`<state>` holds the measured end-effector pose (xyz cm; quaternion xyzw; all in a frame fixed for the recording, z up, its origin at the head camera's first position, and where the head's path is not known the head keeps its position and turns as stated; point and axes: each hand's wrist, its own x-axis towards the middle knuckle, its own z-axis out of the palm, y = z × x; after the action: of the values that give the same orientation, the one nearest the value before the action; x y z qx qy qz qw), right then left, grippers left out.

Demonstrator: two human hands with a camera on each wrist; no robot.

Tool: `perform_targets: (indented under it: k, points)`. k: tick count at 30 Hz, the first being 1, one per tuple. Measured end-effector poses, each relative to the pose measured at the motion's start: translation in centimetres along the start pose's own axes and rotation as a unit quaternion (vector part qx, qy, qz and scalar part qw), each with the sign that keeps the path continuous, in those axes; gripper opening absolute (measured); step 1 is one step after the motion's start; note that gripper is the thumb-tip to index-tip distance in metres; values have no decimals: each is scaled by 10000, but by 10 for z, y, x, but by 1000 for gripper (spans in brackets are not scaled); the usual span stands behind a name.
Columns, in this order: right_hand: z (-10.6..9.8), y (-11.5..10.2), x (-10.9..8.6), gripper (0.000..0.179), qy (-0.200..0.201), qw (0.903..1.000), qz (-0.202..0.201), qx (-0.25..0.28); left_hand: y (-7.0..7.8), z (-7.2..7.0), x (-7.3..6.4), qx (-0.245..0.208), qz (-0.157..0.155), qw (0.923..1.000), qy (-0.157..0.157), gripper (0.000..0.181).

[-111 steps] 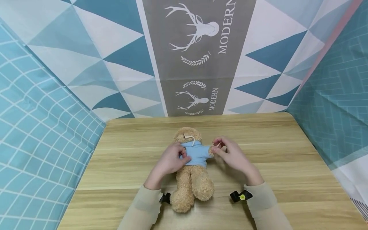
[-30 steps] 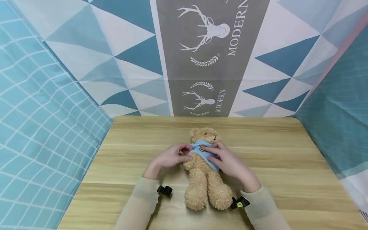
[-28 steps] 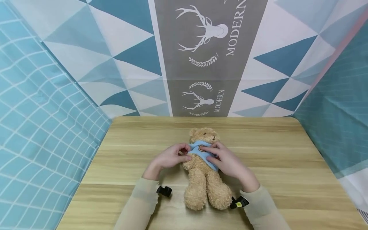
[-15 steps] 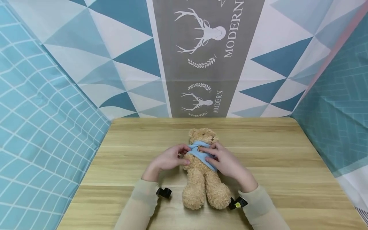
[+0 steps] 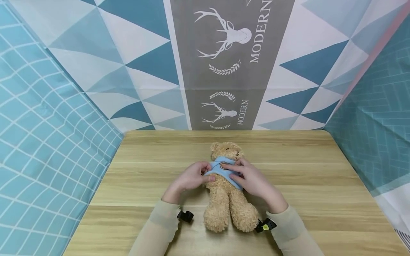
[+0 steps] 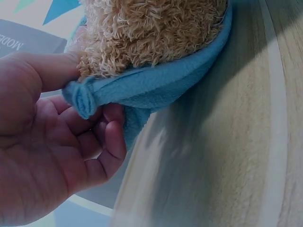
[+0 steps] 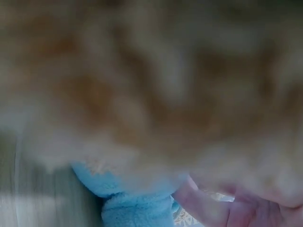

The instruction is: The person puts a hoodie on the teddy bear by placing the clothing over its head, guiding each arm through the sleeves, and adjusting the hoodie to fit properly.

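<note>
A curly tan teddy bear (image 5: pixel 245 217) lies on its back on the wooden table, head to the far side, wearing a blue shirt (image 5: pixel 221 172) with a small brown emblem. At the bear's left side in the head view, my left hand (image 5: pixel 192 176) pinches the shirt's hem. The left wrist view shows the thumb above the hem (image 6: pixel 156 90) and curled fingers beneath the cloth. My right hand (image 5: pixel 254 177) holds the bear's other side, index finger and thumb on the shirt front. Blurred fur (image 7: pixel 151 94) hides most of the right wrist view.
The wooden table (image 5: pixel 320 188) runs back to a patterned backdrop (image 5: pixel 150 64), with a blue gridded curtain (image 5: pixel 48 124) at the left and a teal one (image 5: pixel 378 117) at the right. Black wrist cameras (image 5: pixel 185 216) sit near the bear's feet.
Since the oldest frame the bear has shifted right and its face shows. My right hand has left its paw and white string for the shirt front. Lately my left hand has drawn the hem down.
</note>
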<state>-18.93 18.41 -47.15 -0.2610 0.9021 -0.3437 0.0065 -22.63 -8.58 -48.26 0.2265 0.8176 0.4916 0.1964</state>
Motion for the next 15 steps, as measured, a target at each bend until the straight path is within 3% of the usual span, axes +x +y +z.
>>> perform_targets:
  k: [6, 11, 15]
  points:
    - [1, 1, -2, 44, -48, 10000, 51, 48, 5, -2, -3, 245, 56, 9996, -100, 28]
    - [-1, 1, -2, 44, -41, 9999, 85, 135, 9, -11, -8, 93, 179, 9985, -512, 36]
    - [-3, 0, -2, 44, -45, 9999, 104, 85, 10, -11, -7, 5, 99, 9988, -482, 36]
